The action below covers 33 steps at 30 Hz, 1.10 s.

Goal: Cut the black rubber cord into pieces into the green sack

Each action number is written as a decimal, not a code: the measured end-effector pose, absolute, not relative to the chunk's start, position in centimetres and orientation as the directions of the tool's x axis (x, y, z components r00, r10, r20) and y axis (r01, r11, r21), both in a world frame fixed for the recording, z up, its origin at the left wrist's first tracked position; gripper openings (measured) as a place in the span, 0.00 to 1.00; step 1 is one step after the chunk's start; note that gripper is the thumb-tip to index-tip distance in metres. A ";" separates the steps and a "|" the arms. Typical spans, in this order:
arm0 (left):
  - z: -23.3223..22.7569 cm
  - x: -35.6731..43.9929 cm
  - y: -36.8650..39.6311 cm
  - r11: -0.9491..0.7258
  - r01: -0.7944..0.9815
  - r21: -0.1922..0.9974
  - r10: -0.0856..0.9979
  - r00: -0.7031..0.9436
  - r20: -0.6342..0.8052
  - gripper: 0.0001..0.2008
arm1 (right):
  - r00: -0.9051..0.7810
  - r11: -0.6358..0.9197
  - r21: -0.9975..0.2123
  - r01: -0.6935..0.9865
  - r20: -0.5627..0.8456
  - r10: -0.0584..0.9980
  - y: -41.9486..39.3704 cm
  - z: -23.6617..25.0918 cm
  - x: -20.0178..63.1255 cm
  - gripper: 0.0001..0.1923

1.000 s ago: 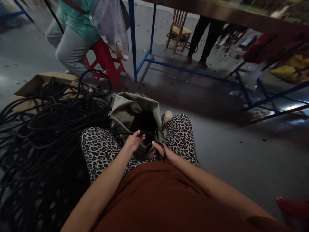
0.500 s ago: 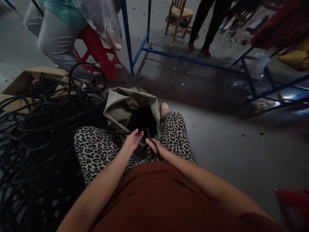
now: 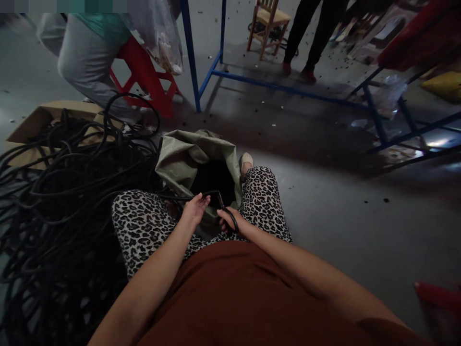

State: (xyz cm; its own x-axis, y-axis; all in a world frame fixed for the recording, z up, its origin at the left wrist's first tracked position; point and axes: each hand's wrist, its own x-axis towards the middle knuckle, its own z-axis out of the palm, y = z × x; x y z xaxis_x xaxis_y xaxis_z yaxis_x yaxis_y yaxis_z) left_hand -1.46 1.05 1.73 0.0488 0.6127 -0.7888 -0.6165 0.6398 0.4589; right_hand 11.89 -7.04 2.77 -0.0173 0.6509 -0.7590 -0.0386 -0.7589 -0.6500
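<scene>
Thin black cable [image 3: 182, 196] taut above knees

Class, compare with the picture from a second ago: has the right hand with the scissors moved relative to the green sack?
Yes. The right hand has shifted slightly up toward the green sack mouth, bringing the scissors nearer the black cable.

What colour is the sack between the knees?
Olive green sack, mouth open and dark inside; seen in the head view.

A red stool [image 3: 146, 77] stood on the grey floor [image 3: 342, 206] by a blue frame [image 3: 201, 72]. A wooden chair [image 3: 268, 24] stood far back. A cardboard box [image 3: 39, 125] lay nearby.
</scene>
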 end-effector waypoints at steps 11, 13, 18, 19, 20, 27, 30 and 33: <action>2.3 -0.7 0.7 0.648 -0.607 0.460 0.623 0.076 -0.778 0.05 | 0.015 -0.751 -0.656 -0.073 -0.754 0.657 -6.4 3.0 11.8 0.14; 2.3 -0.6 0.6 0.651 -0.599 0.466 0.626 0.076 -0.776 0.06 | 0.013 -0.744 -0.663 -0.084 -0.747 0.665 -6.3 2.9 11.7 0.14; 1.9 -0.5 0.2 0.654 -0.598 0.463 0.629 0.090 -0.772 0.05 | -0.007 -0.731 -0.677 -0.080 -0.733 0.680 -6.3 2.5 11.7 0.15; 1.8 -0.5 0.2 0.657 -0.598 0.459 0.626 0.095 -0.774 0.04 | -0.010 -0.733 -0.675 -0.085 -0.735 0.678 -6.3 2.4 11.7 0.15; 1.7 -0.5 0.2 0.662 -0.597 0.453 0.623 0.102 -0.776 0.04 | -0.010 -0.737 -0.670 -0.094 -0.739 0.673 -6.2 2.4 11.7 0.16; 1.5 -0.4 -0.1 0.692 -0.567 0.446 0.616 0.142 -0.775 0.03 | -0.001 -0.757 -0.636 -0.148 -0.766 0.643 -6.0 2.8 11.5 0.16; 1.6 -0.3 -0.1 0.699 -0.563 0.442 0.612 0.150 -0.776 0.03 | -0.009 -0.758 -0.634 -0.152 -0.766 0.642 -5.9 2.7 11.5 0.18; 1.7 -0.3 -0.1 0.705 -0.562 0.433 0.600 0.147 -0.786 0.04 | -0.003 -0.756 -0.639 -0.144 -0.763 0.646 -5.9 2.7 11.5 0.19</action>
State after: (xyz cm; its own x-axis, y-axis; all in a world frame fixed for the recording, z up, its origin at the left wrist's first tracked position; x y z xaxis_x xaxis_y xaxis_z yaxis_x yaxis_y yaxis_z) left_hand -0.26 -0.12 1.71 0.1474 0.6002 -0.7861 -0.5625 0.7047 0.4325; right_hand 11.50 -5.94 2.71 -0.0034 0.6460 -0.7633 -0.1437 -0.7558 -0.6389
